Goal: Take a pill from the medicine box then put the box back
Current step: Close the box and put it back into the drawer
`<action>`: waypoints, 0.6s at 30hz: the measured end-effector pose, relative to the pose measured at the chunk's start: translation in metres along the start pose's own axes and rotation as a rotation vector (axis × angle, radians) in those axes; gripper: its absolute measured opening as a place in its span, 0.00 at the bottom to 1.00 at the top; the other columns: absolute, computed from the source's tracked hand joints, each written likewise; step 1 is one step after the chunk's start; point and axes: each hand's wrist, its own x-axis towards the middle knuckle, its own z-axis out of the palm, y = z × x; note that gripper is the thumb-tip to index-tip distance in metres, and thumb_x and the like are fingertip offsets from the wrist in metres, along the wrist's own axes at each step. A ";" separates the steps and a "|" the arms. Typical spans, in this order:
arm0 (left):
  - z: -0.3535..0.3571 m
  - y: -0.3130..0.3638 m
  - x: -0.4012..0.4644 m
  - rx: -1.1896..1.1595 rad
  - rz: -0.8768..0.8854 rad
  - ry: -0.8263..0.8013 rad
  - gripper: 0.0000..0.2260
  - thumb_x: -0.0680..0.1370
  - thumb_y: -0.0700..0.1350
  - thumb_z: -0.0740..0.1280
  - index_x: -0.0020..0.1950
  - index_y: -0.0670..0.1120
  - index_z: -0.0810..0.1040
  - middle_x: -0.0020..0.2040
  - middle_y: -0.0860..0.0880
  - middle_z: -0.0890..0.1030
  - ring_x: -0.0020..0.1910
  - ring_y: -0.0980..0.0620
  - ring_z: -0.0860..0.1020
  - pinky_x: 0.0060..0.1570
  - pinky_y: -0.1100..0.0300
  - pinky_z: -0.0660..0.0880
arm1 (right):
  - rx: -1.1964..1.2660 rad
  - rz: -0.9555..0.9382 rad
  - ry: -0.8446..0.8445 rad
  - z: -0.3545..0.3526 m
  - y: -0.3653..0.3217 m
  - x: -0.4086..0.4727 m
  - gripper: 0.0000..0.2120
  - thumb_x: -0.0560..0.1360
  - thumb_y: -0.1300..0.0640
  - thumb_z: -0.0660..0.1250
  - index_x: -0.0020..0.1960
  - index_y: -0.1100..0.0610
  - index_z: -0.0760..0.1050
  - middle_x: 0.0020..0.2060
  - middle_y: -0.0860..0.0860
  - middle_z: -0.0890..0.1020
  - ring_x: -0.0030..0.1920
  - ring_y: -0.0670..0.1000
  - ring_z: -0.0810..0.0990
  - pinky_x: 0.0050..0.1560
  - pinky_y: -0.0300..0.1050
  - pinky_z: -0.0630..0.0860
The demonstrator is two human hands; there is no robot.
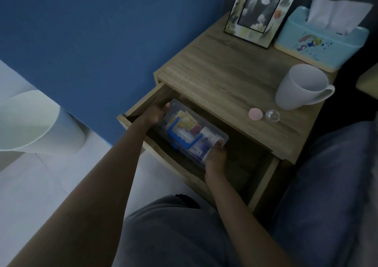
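A clear plastic medicine box (201, 132) with a blue handle and several coloured packets inside sits in the open drawer (263, 181) of a wooden nightstand. My left hand (156, 113) grips the box's far left end. My right hand (216, 156) grips its near right end. The box lies level, partly under the nightstand top. On that top rest a small pink lid (255, 114) and, beside it, a small clear cup (272, 115) with something pale inside.
On the nightstand top (216, 70) stand a white mug (300, 86), a light blue tissue box (321, 41) and a framed picture (259, 11). A blue wall is at the left. My knees in grey fabric fill the bottom of the view.
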 end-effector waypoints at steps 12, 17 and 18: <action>0.005 0.006 -0.087 -0.111 0.156 0.639 0.26 0.81 0.57 0.56 0.74 0.43 0.65 0.74 0.43 0.68 0.75 0.47 0.63 0.69 0.55 0.62 | -0.309 -0.450 -0.435 -0.030 -0.068 -0.058 0.23 0.71 0.28 0.50 0.59 0.33 0.72 0.58 0.42 0.81 0.59 0.39 0.79 0.57 0.44 0.77; 0.010 -0.008 -0.101 -0.464 -0.095 0.684 0.29 0.80 0.59 0.54 0.74 0.42 0.59 0.77 0.42 0.62 0.76 0.41 0.59 0.70 0.49 0.63 | -1.221 -1.040 -0.313 -0.003 -0.125 -0.005 0.33 0.80 0.39 0.41 0.79 0.56 0.47 0.79 0.53 0.50 0.79 0.51 0.44 0.75 0.49 0.41; 0.013 -0.008 -0.101 -0.579 -0.136 0.658 0.29 0.80 0.60 0.54 0.74 0.43 0.59 0.75 0.42 0.65 0.74 0.40 0.63 0.64 0.52 0.66 | -1.346 -1.047 -0.313 0.003 -0.131 0.009 0.33 0.80 0.40 0.41 0.79 0.57 0.45 0.79 0.54 0.48 0.79 0.52 0.43 0.75 0.48 0.39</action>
